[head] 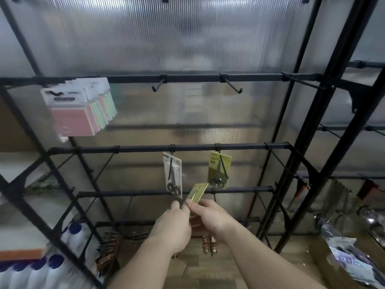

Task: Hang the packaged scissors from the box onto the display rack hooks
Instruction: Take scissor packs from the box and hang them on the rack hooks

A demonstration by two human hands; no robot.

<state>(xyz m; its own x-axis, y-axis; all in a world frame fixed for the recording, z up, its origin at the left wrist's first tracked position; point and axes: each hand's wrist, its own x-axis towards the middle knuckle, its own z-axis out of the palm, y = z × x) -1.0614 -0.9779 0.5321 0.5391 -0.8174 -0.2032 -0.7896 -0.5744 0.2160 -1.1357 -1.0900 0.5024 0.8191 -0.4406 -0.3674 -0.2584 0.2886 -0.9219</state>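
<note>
Yellow-green carded scissors package (197,191) sits tilted in my grip, just under the middle bar of the black metal display rack (145,149). My left hand (174,224) and right hand (210,217) touch each other, and both pinch the card's lower end. Above it, a white carded pair of scissors (174,174) and a second yellow carded pair (214,163) hang from neighbouring black wire hooks (224,167). The held card points up between them. Pastel sticky-note packs (81,109) hang upper left, blurred.
</note>
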